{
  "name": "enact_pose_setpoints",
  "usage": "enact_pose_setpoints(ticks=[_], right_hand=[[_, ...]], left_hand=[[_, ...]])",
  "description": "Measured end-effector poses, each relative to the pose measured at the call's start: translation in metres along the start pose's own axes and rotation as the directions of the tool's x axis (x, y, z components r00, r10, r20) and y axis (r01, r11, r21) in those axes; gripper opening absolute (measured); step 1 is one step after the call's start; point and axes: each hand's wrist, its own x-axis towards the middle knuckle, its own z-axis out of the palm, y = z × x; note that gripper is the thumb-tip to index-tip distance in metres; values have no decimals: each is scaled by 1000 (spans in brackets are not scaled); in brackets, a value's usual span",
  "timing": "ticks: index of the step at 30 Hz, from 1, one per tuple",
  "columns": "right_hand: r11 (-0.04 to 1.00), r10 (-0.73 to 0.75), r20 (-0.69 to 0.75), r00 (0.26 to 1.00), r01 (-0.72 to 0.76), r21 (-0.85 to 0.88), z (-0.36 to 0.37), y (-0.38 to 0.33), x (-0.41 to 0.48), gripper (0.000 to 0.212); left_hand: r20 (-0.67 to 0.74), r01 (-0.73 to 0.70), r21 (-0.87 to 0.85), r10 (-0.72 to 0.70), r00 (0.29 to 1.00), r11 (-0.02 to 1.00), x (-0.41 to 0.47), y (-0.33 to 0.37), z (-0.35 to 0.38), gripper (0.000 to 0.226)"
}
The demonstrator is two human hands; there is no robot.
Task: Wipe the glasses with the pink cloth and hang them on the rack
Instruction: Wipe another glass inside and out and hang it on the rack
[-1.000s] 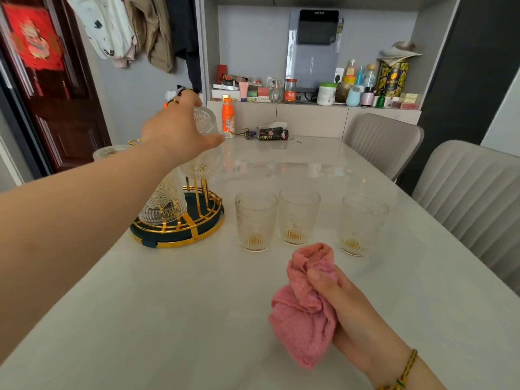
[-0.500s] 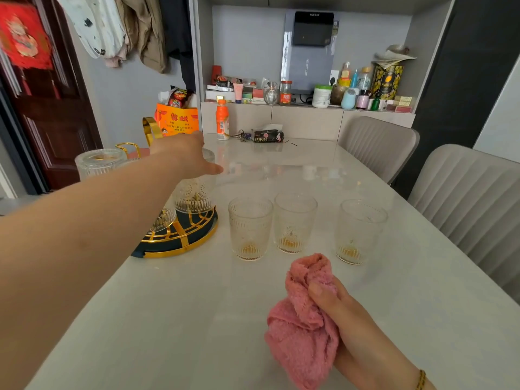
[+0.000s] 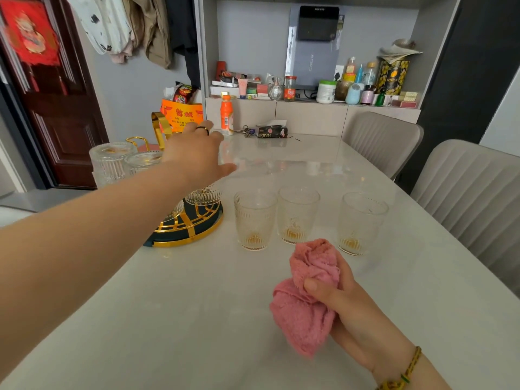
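My left hand (image 3: pixel 194 156) reaches over the gold-and-dark-green rack (image 3: pixel 194 232), thumb and fingers round an upside-down ribbed glass (image 3: pixel 204 195) whose rim shows just below the hand. Two more inverted glasses (image 3: pixel 112 161) hang on the rack's left side. A further one is partly hidden behind my forearm. Three upright glasses stand in a row on the table: left (image 3: pixel 254 220), middle (image 3: pixel 297 215), right (image 3: pixel 360 223). My right hand (image 3: pixel 349 302) rests near the front edge, gripping the bunched pink cloth (image 3: pixel 305 311).
The pale table (image 3: pixel 197 319) carries an orange bottle (image 3: pixel 226 115), keys and a dark tissue pack (image 3: pixel 271 131) at its far end. An orange bag (image 3: pixel 181 115) sits behind the rack. Two grey chairs (image 3: pixel 464 192) line the right side. A cluttered shelf runs along the back wall.
My left hand has come down with the glass over the rack, so the glass now sits lower among the pegs. The right hand and cloth have stayed in place.
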Motion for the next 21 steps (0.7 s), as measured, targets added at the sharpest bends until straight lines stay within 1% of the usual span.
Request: enact_pose_setpoints(ticks=[2, 3, 4, 6, 8, 10, 12, 13, 15, 17, 18, 20, 21], right_hand=[[1000, -4, 7, 1000, 4, -19, 1, -2, -1, 105], [1000, -2, 2, 1000, 2, -31, 1, -2, -1, 104], [999, 1, 1, 1000, -1, -47, 1, -2, -2, 109], [996, -1, -10, 1000, 0, -94, 3, -1, -3, 120], [989, -16, -32, 999, 11, -148, 5, -1, -4, 115], [982, -28, -58, 998, 16, -190, 6, -2, -5, 105], [979, -40, -108, 993, 17, -202, 5, -3, -4, 80], [978, -50, -136, 989, 21, -206, 5, -4, -3, 69], [975, -97, -212, 973, 50, -217, 2, -5, -1, 54], [976, -150, -282, 948, 95, -198, 0, -7, 0, 40], [976, -167, -301, 939, 113, -187, -1, -9, 1, 39], [978, -186, -319, 929, 143, -152, -3, -11, 2, 43], [980, -190, -319, 929, 158, -122, -5, -10, 3, 40]], left_hand=[[-112, -69, -210, 45, 993, 975, -23, 7, 1, 55], [-143, -80, -326, 34, 989, 942, -36, 12, 5, 51], [-144, -66, -436, 3, 990, 897, -50, 17, 11, 48], [-70, 13, -611, -70, 995, 791, -74, 28, 30, 52], [68, 130, -720, -117, 991, 682, -88, 37, 52, 65], [233, 272, -780, -141, 962, 564, -90, 43, 72, 83], [352, 375, -801, -139, 926, 466, -86, 48, 85, 96], [377, 393, -807, -127, 917, 440, -84, 51, 90, 99], [380, 389, -823, -109, 919, 415, -79, 55, 98, 99], [352, 363, -841, -104, 930, 401, -75, 58, 103, 94], [338, 350, -850, -102, 936, 394, -72, 60, 104, 90], [329, 343, -859, -105, 939, 379, -66, 63, 107, 86], [330, 348, -863, -112, 937, 366, -63, 65, 108, 85]])
